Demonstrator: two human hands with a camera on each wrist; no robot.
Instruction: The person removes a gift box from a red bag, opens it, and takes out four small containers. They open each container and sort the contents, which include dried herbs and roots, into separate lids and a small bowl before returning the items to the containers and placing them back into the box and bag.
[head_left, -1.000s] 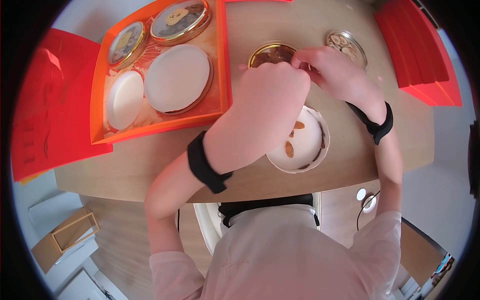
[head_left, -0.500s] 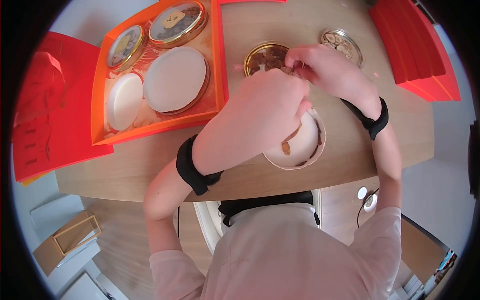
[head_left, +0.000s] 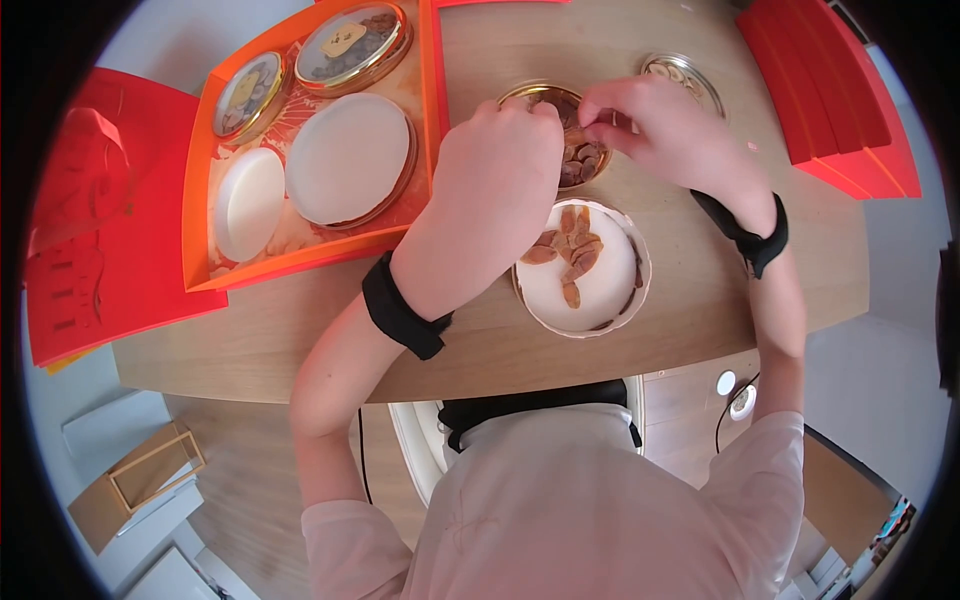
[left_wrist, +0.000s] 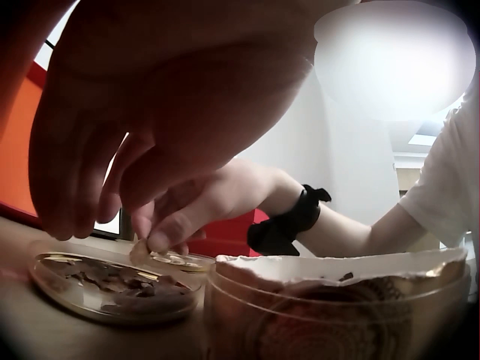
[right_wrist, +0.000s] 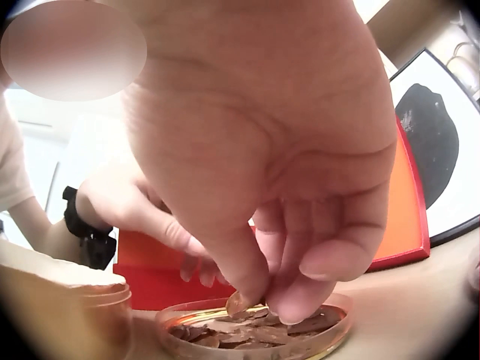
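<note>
Thumb and finger of my right hand point(head_left: 665, 125) pinch a thin amber slice point(right_wrist: 237, 302), close over the gold-rimmed shallow dish point(right_wrist: 334, 341) of brown dried slices point(head_left: 580, 165). At the dish's left side hovers my left hand point(head_left: 500, 165). In the left wrist view its fingers point(left_wrist: 86, 195) hang loosely above the dish rim, with nothing seen between them. Nearer my body stands a round clear tub point(left_wrist: 337, 330) topped with a white scalloped disc point(head_left: 615, 265). Several amber-brown slices point(head_left: 580, 250) lie on that white top in a branching pattern.
An orange box point(head_left: 310, 262) at left holds two gold-rimmed lidded tins point(head_left: 350, 45), a large white disc point(head_left: 350, 160) and a smaller white oval point(head_left: 250, 205). A dish of pale slices point(head_left: 690, 75) sits behind my right hand. Red boxes point(head_left: 830, 100) stand far right.
My left hand has moved left and away from the right hand, uncovering the slices on the white disc. The right hand has stayed near the dish of brown slices.
</note>
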